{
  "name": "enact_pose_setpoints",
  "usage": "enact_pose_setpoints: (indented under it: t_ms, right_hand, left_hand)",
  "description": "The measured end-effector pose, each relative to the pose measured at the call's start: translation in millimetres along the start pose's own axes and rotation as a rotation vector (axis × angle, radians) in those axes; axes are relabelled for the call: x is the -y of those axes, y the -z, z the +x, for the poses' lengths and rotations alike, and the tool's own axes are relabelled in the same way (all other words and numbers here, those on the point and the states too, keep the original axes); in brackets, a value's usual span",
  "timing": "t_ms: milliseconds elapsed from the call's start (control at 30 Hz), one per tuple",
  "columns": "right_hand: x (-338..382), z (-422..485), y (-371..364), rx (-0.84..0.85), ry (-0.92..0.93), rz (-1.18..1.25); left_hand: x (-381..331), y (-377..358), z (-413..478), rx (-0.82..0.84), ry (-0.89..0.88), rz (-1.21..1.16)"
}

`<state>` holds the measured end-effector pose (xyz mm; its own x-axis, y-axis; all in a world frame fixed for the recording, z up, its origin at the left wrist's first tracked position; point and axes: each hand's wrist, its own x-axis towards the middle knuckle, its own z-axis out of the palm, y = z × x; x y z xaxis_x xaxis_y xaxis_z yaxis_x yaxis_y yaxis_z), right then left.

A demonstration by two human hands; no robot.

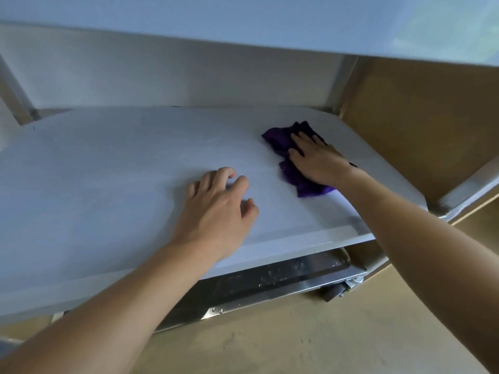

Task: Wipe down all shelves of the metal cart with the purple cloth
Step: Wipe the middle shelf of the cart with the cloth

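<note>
Head: R grip [320, 160] flat on cloth [289, 171]

The middle shelf [108, 171] of the metal cart [270, 290] fills most of the view. Toward that shelf's right end, the right hand [318, 160] lies flat, palm down, on the crumpled purple cloth [294, 168], pressing it to the surface. Nearer the shelf's front edge, left of the cloth and apart from it, the left hand [216, 209] rests with fingers loosely curled (fingertips touching the metal). Above hangs the top shelf [243, 20]; below the front edge shows the darker bottom shelf [270, 273], with a caster [334, 291] at its right corner on the tan floor [324, 341].
</note>
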<state>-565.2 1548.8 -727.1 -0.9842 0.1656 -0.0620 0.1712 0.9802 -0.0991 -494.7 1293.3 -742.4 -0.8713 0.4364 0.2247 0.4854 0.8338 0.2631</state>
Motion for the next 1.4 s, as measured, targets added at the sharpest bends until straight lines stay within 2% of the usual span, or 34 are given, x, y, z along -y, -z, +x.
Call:
enact_pose_setpoints:
  t_ms: [233, 333, 467, 600, 800, 1067, 1233, 1400]
  right_hand:
    - [-43, 40, 10, -0.062, -0.248, 0.038]
    - [-44, 68, 12, -0.096, -0.270, 0.056]
    - [-40, 109, 11, -0.058, -0.252, 0.061]
    - [-15, 115, 16, -0.067, -0.198, 0.062]
    - [7, 93, 14, -0.041, 0.001, 0.056]
    - [17, 4, 6, 0.015, 0.179, 0.016]
    - [-11, 9, 12, 0.012, 0.081, 0.042]
    - [-41, 76, 14, -0.083, -0.193, 0.044]
  left_hand:
    - [3, -4, 1, -0.061, -0.015, -0.056]
    - [5, -4, 1, -0.053, -0.016, -0.050]
    - [6, -5, 2, -0.070, -0.024, -0.043]
    - [5, -5, 1, -0.074, -0.019, -0.049]
    - [2, -4, 0, -0.073, -0.006, -0.051]
    - [2, -3, 0, -0.085, 0.008, -0.061]
    - [2, -5, 1, -0.108, -0.001, -0.070]
    - [2, -7, 2, -0.117, -0.007, -0.077]
